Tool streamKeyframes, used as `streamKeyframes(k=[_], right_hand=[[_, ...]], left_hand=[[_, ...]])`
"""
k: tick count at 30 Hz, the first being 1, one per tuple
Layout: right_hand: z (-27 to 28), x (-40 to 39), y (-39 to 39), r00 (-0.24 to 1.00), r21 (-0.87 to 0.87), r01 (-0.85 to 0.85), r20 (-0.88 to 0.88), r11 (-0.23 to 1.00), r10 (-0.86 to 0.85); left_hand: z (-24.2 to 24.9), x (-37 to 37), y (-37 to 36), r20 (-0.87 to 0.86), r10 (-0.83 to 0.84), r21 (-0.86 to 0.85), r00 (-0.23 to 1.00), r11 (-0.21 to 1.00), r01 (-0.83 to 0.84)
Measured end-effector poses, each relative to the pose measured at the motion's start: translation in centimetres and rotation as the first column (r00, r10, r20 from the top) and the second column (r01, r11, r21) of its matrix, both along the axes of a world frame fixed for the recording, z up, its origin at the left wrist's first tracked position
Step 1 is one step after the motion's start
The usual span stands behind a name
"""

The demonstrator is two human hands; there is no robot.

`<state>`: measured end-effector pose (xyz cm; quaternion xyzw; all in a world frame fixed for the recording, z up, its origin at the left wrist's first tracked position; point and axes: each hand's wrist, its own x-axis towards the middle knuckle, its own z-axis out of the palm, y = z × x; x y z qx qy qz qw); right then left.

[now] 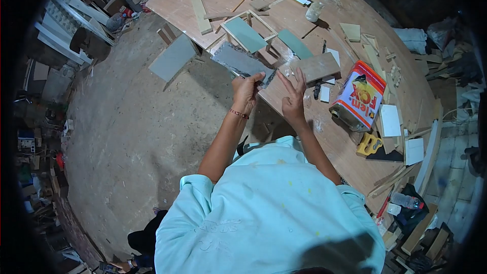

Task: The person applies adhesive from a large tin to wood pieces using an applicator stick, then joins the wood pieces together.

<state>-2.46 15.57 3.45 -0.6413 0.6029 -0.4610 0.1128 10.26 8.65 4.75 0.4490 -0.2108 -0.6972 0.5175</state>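
My left hand (245, 94), with a beaded bracelet at the wrist, grips the near right end of a grey rectangular board (238, 62) with dark, rough edges. The thumb lies on top of the board, which is held at the front edge of the worktable (324, 137). Just right of the board's end is my right hand (293, 100), two fingers stretched out and apart, holding nothing visible. Beyond those fingertips a brown wooden block (318, 67) rests on the table. Behind the grey board sits a small wooden frame with a green panel (245, 34).
A red and yellow glue can (360, 94) stands right of my hands, near a yellow-handled saw (369, 144). Wood strips and a glass jar (314, 12) occupy the far side. A grey panel (173, 58) projects left of the table over the concrete floor. Another person's hand (123, 266) shows bottom left.
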Motion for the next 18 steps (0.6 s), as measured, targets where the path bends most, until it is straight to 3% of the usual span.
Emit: streamKeyframes(k=[1,3,7,9,13,15,18], right_hand=[[0.3,0.1,-0.2,1.000,0.002,0.004,0.001,1.000,-0.004],[0.8,0.2,-0.4,0.926,0.015,0.142,-0.355,0.990,-0.128],[0.6,0.5,-0.4,0.892,-0.055,0.118,-0.434,0.992,-0.130],[1.0,1.1,0.6,0.858,0.033,0.092,-0.509,0.995,-0.063],[1.2,1.5,1.4,0.889,-0.021,-0.011,-0.457,1.000,0.000],[1.0,1.3,1.1,0.939,-0.092,-0.021,-0.343,0.996,-0.012],[1.1,1.0,-0.4,0.929,-0.100,0.077,-0.353,0.992,-0.108]], left_hand=[[-0.2,0.0,-0.1,0.073,-0.013,-0.001,0.997,1.000,0.013],[-0.4,-0.1,-0.1,0.091,-0.001,-0.030,0.996,1.000,0.004],[0.4,-0.1,0.1,0.076,0.044,-0.061,0.996,0.997,-0.039],[0.4,0.2,0.0,0.062,0.050,-0.024,0.997,0.999,-0.048],[-0.5,0.6,-0.3,-0.045,0.033,-0.031,0.998,0.999,-0.035],[-0.6,0.7,-0.5,-0.025,0.028,-0.023,0.999,0.999,-0.029],[-0.1,0.7,-0.3,-0.005,0.020,-0.020,1.000,1.000,-0.020]])
